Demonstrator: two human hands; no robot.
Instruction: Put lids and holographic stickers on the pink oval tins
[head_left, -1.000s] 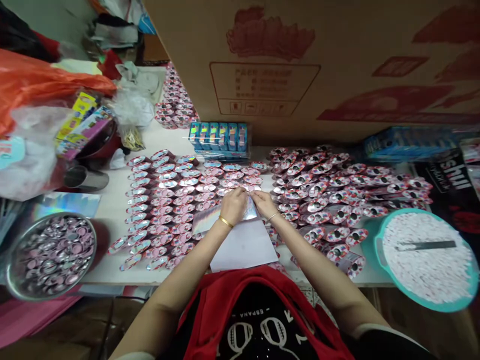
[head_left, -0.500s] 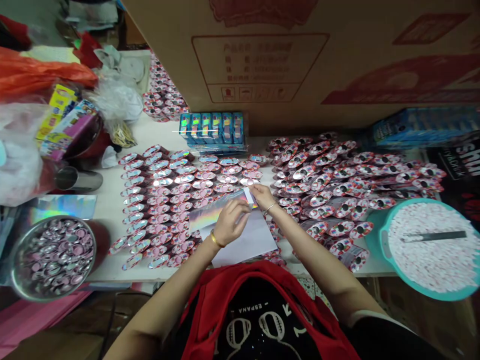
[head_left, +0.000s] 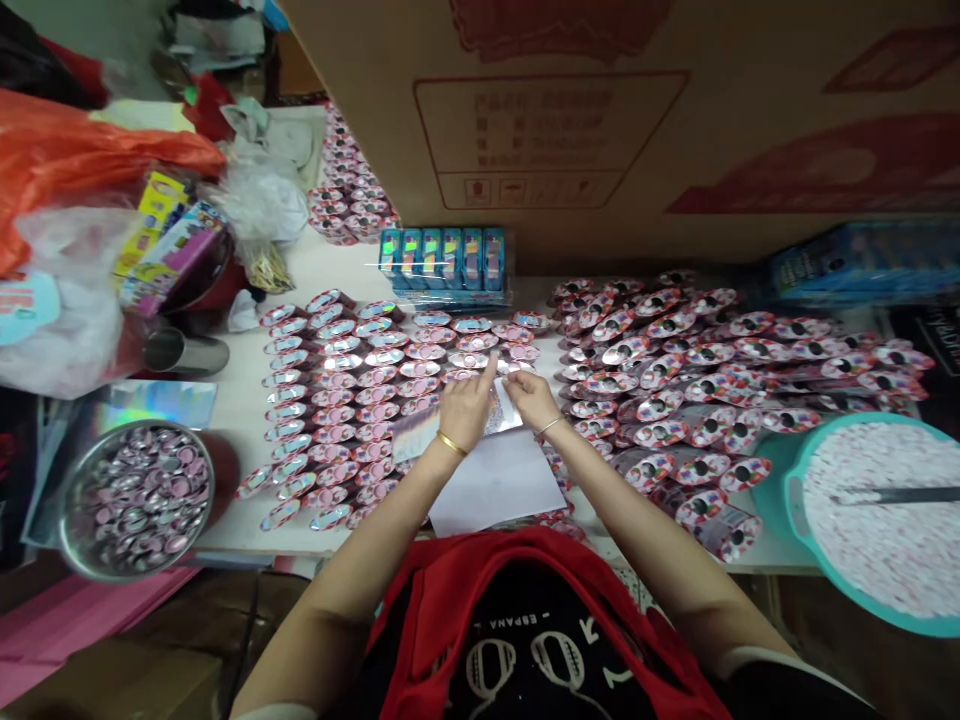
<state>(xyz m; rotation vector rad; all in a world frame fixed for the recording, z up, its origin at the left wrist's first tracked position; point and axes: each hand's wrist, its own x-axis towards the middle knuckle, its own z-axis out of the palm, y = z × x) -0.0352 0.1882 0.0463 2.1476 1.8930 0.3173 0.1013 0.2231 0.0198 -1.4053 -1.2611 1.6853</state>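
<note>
a white table (head_left: pixel 341 268) carries rows of oval-topped packs (head_left: pixel 334 415).

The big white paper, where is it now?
In the head picture, the big white paper is in the lower middle, just below the left hand and right hand and just above the red cloth.

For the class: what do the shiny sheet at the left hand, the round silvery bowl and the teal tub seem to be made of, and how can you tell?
Shiny sheet: perhaps metallised film or foil-faced paper, glossy, given its silvery sheen; the look leaves it open.
Round silvery bowl: probably polished metal, from its bright, reflective rim.
Teal tub: likely plastic, smooth and evenly coloured.
</note>
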